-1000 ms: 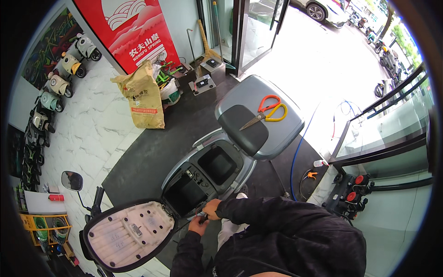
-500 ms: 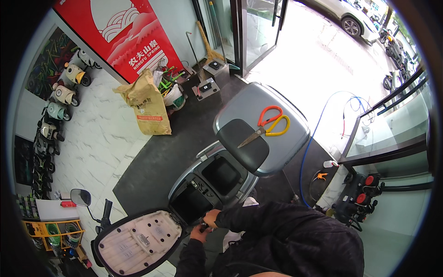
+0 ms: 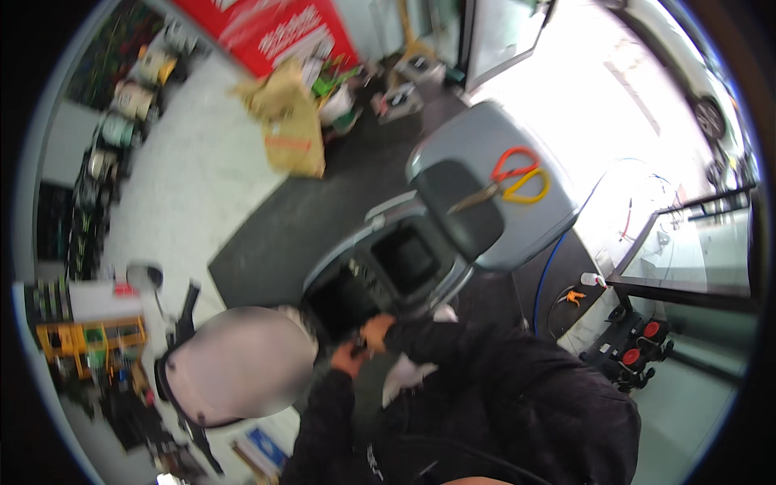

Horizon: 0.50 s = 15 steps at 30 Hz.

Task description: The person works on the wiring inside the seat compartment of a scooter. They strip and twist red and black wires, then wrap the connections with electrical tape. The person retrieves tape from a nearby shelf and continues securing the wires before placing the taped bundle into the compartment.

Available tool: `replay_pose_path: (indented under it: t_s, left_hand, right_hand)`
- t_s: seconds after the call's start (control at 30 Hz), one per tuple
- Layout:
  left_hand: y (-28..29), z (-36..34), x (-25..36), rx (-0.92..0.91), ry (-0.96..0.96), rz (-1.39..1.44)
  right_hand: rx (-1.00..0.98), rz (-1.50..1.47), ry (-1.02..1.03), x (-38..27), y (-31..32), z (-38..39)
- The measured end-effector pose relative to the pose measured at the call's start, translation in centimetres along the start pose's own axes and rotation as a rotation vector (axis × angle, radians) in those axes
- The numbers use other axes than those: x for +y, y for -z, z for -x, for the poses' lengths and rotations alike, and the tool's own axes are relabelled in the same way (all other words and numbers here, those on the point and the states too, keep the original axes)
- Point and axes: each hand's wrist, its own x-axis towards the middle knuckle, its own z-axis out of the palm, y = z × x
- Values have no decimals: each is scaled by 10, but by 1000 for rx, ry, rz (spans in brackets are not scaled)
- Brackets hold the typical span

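Lowest in the frame, dark sleeves rise from the bottom edge and meet just below centre. The left hand (image 3: pixel 349 358) and the right hand (image 3: pixel 377 330) sit close together at the near rim of the scooter's open under-seat compartment (image 3: pixel 380 271). Between them is a small dark object (image 3: pixel 360 346), too blurred to identify. Both sets of fingers look curled around or against it, but the blur makes it impossible to tell how firmly either hand is clenched, or which one carries it. Judging by its size, the object is probably light and rigid, best pinched at its sides with the fingertips; being small and dark over a deep cavity, it could easily slip and drop inside.

Just left of the hands, in the lower left, the raised seat (image 3: pixel 234 364) shows its pale underside, tipped open. A rear-view mirror (image 3: pixel 145 276) stands further left.

Above the compartment, right of centre, a grey flat panel (image 3: pixel 533 222) carries long-handled cutters with orange and yellow grips (image 3: pixel 513 178), lying beside a dark pad (image 3: pixel 457 206). A blue hose (image 3: pixel 546 271) curves down the right side.

Farthest off, at the upper left, a tan sack (image 3: pixel 291 121) stands on the white floor beside a red banner (image 3: pixel 275 32), with parked scooters (image 3: pixel 113 137) along the left edge.
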Motion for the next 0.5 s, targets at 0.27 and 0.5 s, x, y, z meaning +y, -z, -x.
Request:
replay_pose_path:
  t_s: [0.27, 0.5]
  left_hand:
    - [5, 19, 2, 84, 40, 87]
    - [13, 28, 6, 15, 1, 299]
  right_hand:
    - [298, -370, 132, 16, 2, 18]
    - [306, -653, 31, -3, 4, 33]
